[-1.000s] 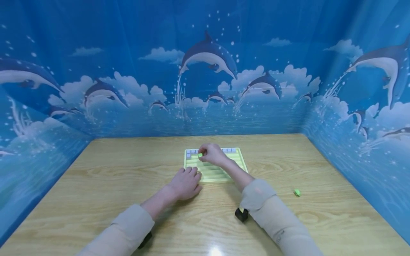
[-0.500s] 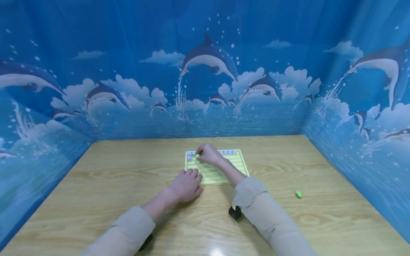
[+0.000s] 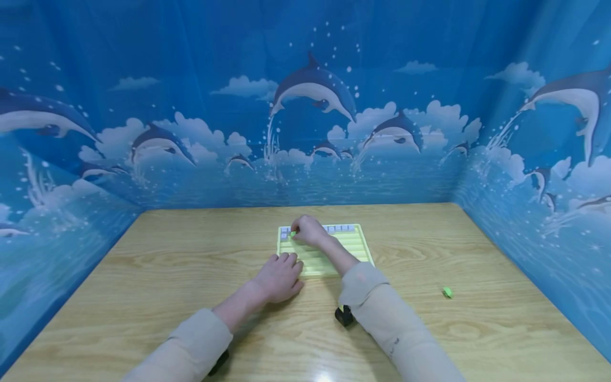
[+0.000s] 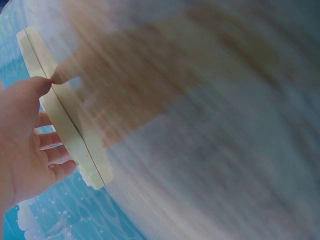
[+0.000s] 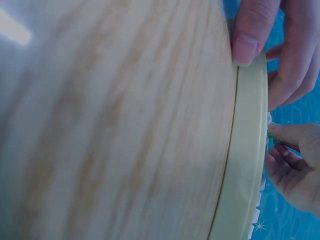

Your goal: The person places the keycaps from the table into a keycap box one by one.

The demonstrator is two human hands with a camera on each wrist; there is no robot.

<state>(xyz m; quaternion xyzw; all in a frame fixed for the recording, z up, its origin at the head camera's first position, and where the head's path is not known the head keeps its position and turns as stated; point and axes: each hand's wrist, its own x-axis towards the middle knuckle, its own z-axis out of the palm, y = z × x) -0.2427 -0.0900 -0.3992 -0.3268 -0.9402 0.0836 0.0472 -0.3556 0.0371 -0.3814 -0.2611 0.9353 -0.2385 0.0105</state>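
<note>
A pale yellow-green ridged tray [image 3: 317, 261] lies on the table, with small lavender square pieces [image 3: 341, 228] lined up along its far row. One more lavender piece [image 3: 284, 236] sits at the left end of the second row. My left hand [image 3: 280, 278] grips the tray's near left edge, thumb against the front side [image 4: 65, 117] and fingers over the top. Between thumb and fingertips, my right hand [image 3: 309, 231] pinches a small bright green piece [image 3: 293, 233] at the second row, beside that lavender piece. The fingers mostly hide the green piece, and the hand covers part of the far row.
Another small green piece [image 3: 447, 292] lies on the wooden table [image 3: 191, 239] to the right of the tray. A blue curtain [image 3: 215, 180] printed with dolphins stands behind the table and along both sides.
My right hand has moved slightly left along the second row with the green piece, closer to the lavender piece there. My left hand keeps its hold on the tray.
</note>
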